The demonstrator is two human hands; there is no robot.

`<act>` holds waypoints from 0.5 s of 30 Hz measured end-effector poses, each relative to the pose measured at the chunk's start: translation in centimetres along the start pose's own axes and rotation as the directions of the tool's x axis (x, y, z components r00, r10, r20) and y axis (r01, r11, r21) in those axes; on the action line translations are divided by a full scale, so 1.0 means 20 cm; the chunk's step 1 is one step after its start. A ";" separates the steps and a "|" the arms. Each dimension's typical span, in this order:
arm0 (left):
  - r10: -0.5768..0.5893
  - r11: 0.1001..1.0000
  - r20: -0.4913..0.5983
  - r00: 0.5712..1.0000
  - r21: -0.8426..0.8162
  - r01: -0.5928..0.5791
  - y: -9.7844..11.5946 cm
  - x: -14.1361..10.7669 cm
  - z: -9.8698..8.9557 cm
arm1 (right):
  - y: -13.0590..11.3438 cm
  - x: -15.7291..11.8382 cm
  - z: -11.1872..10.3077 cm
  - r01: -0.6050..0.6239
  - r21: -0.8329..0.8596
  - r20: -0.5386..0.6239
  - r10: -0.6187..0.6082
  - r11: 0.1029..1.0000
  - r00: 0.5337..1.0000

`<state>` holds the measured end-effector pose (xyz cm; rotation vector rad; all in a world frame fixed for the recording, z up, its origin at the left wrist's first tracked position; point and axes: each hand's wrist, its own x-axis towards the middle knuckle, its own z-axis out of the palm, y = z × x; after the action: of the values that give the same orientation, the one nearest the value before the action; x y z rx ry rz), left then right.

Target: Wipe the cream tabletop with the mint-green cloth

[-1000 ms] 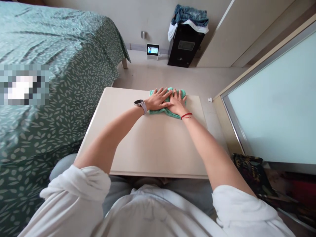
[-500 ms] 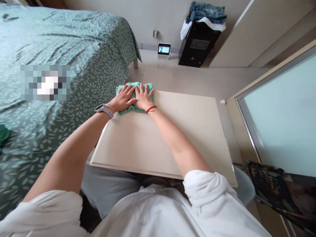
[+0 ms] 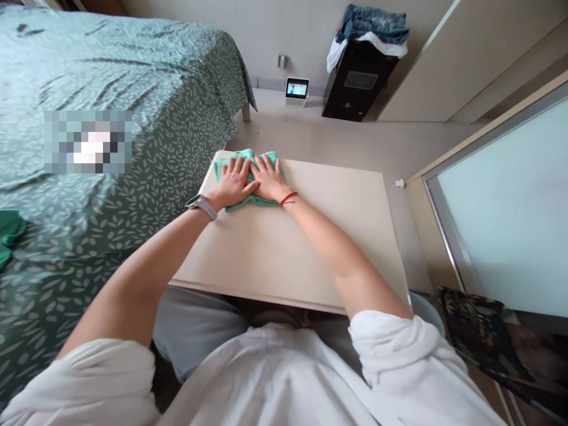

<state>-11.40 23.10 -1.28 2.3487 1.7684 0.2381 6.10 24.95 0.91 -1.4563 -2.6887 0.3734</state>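
A green cloth lies spread on the far left part of a pale cream tabletop. My left hand rests flat on the cloth, fingers spread, a watch on its wrist. Beside it, my right hand also presses flat on the cloth with its fingers apart; a red string bracelet circles that wrist. The two hands touch or nearly touch near the thumbs. They cover the middle of the cloth, while its edges show around them.
To the left stands a bed with a green leaf-patterned sheet, a darker green cloth on it. Beyond the table are a small screen on the floor and a black cabinet topped with clothes. A frosted panel rises at right.
Both hands and the green cloth under them have shifted a little to the right on the tabletop, away from its left edge. The hands remain flat on the cloth.
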 end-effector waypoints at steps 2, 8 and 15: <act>0.055 0.998 0.007 0.998 -0.008 -0.055 0.20 0.13 0.05 | 0.19 -0.09 -0.02 -0.066 -0.016 -0.020 0.066 0.998 0.998; 0.308 0.947 0.006 0.951 -0.101 -0.306 0.78 0.52 0.27 | 0.79 -0.47 -0.09 -0.318 -0.080 -0.051 0.315 0.945 0.948; 0.535 0.843 0.065 0.842 -0.115 -0.526 1.34 0.55 0.41 | 1.09 -1.00 -0.04 -0.521 -0.053 -0.155 0.509 0.852 0.847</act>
<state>18.49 26.01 -2.51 2.6787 0.9986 0.2713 35.10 19.93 -2.25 -2.1446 -2.1964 0.1602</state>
